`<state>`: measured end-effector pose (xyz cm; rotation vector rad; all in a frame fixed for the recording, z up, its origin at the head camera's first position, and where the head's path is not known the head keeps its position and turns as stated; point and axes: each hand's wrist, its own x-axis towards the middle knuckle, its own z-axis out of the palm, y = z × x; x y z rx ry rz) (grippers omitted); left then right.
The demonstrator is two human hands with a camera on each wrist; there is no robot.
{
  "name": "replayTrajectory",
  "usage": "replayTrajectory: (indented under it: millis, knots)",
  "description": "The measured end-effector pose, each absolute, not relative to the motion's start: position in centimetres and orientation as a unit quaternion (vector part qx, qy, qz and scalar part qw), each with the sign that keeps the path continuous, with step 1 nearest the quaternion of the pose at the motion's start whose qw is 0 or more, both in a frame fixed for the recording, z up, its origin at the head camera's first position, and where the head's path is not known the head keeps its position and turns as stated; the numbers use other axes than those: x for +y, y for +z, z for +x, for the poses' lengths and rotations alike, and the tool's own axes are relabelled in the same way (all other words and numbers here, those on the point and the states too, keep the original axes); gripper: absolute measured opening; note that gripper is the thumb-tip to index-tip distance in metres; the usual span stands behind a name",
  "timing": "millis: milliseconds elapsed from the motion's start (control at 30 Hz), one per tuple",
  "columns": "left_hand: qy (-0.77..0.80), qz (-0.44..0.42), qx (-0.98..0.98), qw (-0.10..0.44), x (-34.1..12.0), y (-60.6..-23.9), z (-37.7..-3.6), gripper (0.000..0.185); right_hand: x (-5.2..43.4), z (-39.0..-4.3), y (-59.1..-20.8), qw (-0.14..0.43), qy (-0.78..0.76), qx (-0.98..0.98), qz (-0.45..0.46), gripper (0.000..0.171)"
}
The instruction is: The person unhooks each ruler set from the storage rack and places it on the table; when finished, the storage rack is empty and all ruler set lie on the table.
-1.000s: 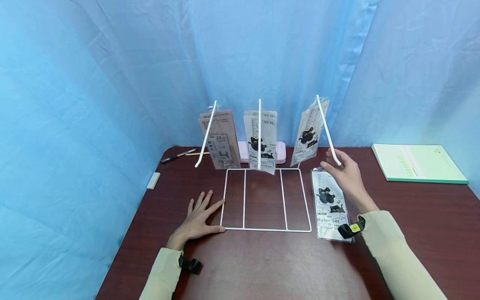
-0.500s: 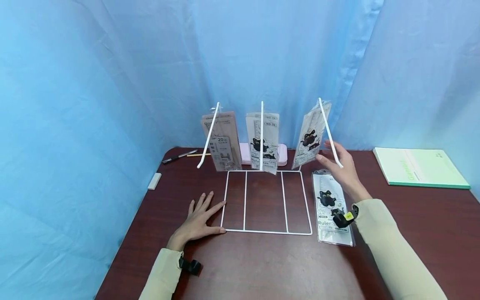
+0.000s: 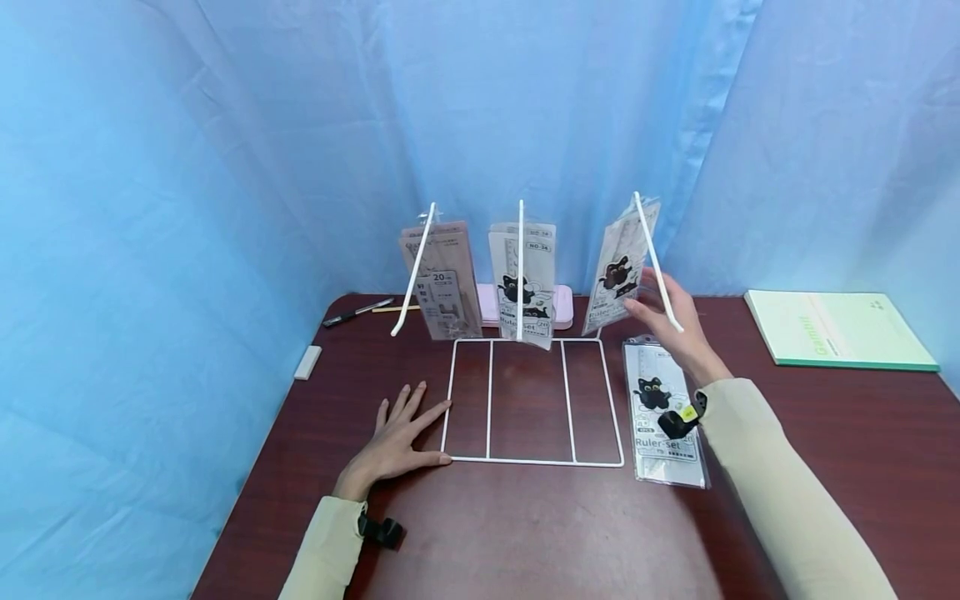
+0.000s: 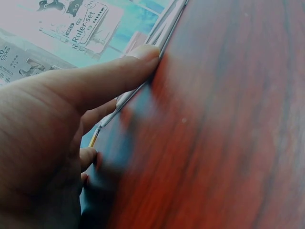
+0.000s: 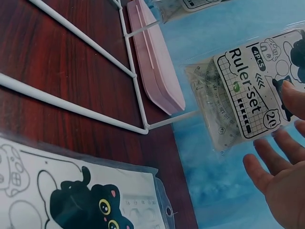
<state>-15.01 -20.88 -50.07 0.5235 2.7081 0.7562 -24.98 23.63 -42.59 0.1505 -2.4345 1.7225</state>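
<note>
My left hand (image 3: 397, 437) lies spread on the table, its thumb and index finger touching the left side of the white wire rack (image 3: 517, 461). In the left wrist view, the thumb (image 4: 119, 76) rests along the rack's wire. My right hand (image 3: 678, 329) is raised at the right-hand hanging ruler set (image 3: 617, 271), a clear pack printed with black cats. In the right wrist view, the thumb (image 5: 294, 101) overlaps the pack's front, and the fairly straight fingers (image 5: 271, 157) sit by its edge; a firm hold is not visible. Another ruler set (image 3: 660, 408) lies flat below that hand.
Packs with a pinkish backing (image 3: 447, 283) and more cat ruler sets (image 3: 522, 283) hang from the left and middle hooks. A pink case (image 3: 562, 306) lies behind the rack. A pen (image 3: 356, 312), an eraser (image 3: 307, 362) and a green-edged notebook (image 3: 840, 329) lie about.
My right hand has moved left and slightly up, from over the flat ruler set to the hanging ruler set on the right. My left hand has stayed in place.
</note>
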Motion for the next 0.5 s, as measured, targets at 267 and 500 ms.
replayTrajectory:
  millis: [267, 500]
  knots:
    - [0.265, 0.178, 0.937, 0.141, -20.76, -49.95, -14.82, 0.083, 23.13, -25.22, -42.51, 0.117, 0.596, -0.793, 0.045, 0.059]
    - [0.262, 0.179, 0.937, 0.146, -20.75, -50.0, -14.77, 0.082, 23.22, -25.27, -42.94, 0.145, 0.58, -0.801, 0.036, 0.052]
